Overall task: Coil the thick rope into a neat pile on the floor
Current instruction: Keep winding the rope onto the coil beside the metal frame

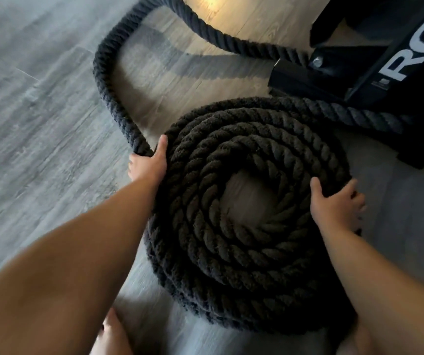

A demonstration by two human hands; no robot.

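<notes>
You are mid-coil. The thick rope (pixel 231 242) is mostly wound into a round pile (pixel 200 285) on the floor (pixel 39 124), and that pile lies between your two grips.

Your left grip (pixel 152 162) is at the pile's outer edge. The thumb is stretched along the top turn, and the fingers are curled round the loose run (pixel 108 80) just where it joins the pile. Your right grip (pixel 336 203) is on the opposite edge, with the thumb over the top turns and the fingers wrapped down the outside, holding the rope.

From your left grip the loose run arcs away from you, then bends back across towards the black frame (pixel 385 73) beyond your right grip. A second stretch of rope (pixel 359 116) leaves the far side of the pile towards that frame; where it ends is hidden.

As I judge it, the next move is to draw the loose run in with the left grip and lay it round the outside or on top. The right grip should steady the pile so the turns do not slide.

Count:
- One rope.
- One pile, with roughly five turns across its top and at least one layer beneath.
- One loose loop not yet laid.
- Two grips.
- One frame.
- One bare foot (pixel 111 334) near your left arm.
</notes>
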